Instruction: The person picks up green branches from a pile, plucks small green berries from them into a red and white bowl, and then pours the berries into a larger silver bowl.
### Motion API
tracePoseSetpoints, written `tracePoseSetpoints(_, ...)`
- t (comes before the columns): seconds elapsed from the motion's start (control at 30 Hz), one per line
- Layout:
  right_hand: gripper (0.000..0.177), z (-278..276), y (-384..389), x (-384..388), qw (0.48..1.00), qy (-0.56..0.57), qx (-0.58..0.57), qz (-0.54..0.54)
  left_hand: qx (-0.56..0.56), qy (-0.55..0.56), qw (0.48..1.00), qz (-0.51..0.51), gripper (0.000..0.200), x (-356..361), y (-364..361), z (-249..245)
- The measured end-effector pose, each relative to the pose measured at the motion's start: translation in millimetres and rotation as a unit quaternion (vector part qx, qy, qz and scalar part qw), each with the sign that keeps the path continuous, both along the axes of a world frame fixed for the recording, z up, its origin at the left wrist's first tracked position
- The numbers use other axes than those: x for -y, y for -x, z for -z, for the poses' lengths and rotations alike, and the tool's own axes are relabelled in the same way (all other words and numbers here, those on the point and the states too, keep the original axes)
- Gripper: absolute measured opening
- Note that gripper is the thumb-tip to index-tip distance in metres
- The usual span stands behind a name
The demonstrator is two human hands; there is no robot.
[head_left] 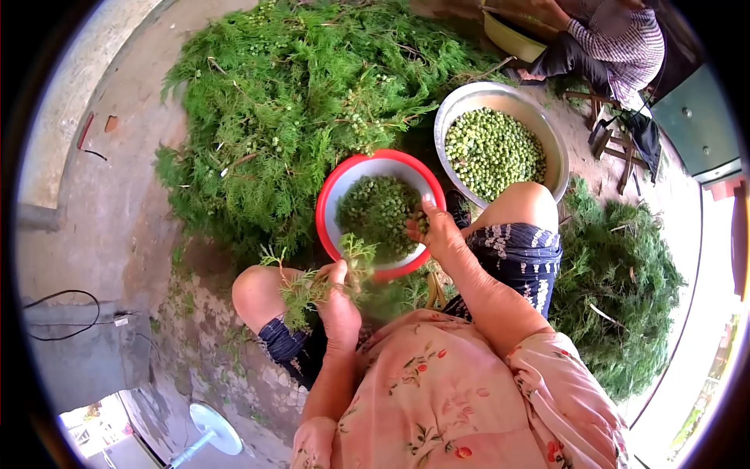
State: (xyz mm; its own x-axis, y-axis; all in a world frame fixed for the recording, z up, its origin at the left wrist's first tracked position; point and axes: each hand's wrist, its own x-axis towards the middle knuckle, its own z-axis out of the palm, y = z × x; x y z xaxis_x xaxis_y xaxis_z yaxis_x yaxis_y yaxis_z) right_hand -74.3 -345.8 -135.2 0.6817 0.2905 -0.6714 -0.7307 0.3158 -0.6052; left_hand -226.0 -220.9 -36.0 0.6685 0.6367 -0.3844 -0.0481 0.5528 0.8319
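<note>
My left hand (340, 306) is closed around a leafy conifer sprig (298, 295), with its green tips poking out on both sides. My right hand (440, 233) is at the right rim of a red-edged basin (326, 205). Its fingers curl around a few small green cones (422, 224), partly hidden by the palm. Inside the basin lie many green cones mixed with bits of leaf (378, 211). Beyond my right knee a wide metal basin (555, 144) holds a heap of round green cones (494, 152).
A large pile of cut conifer branches (273, 117) spreads ahead and to the left. Another green pile (617, 289) lies at my right. A seated person (609, 47) is at the upper right by a yellow basin (508, 37). A pale round-topped object (216, 428) stands lower left.
</note>
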Motion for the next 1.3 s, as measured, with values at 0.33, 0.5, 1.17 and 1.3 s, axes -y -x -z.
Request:
tracePoseSetpoints(0.33,0.048,8.3,-3.2,-5.0,0.984,-0.157,0.08,-0.025,0.02,0.061,0.998,0.0,0.008,-8.3,-2.2,19.8)
tracePoseSetpoints(0.5,0.019,-11.6,9.3,-8.1,0.991,-0.095,0.07,-0.063,0.002,0.1,0.995,-0.006,0.009,-9.6,-7.0,24.2)
tracePoseSetpoints(1.17,0.031,-70.8,61.2,-13.1,0.935,-0.223,0.017,-0.277,0.052,0.232,0.971,0.01,0.009,-3.4,-5.7,20.8)
tracePoseSetpoints(1.3,0.032,-69.2,62.0,-12.4,0.932,-0.251,-0.001,-0.26,0.016,0.243,0.969,-0.04,0.005,-0.9,-12.9,16.6)
